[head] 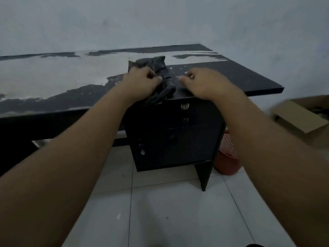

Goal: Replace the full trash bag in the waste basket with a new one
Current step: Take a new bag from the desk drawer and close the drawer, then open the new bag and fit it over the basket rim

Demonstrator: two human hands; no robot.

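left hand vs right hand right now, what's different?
The left hand is closed on the crumpled black bag; the right hand grips nothing visible, fingers curled beside the bag. The left covers the bag's near side; the right rests on bare desk. Both sit at the desk's front edge.

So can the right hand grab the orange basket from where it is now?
Probably not yet. The right hand is up on the desk, while the orange basket sits on the floor beside the drawer cabinet, partly hidden behind the right forearm.
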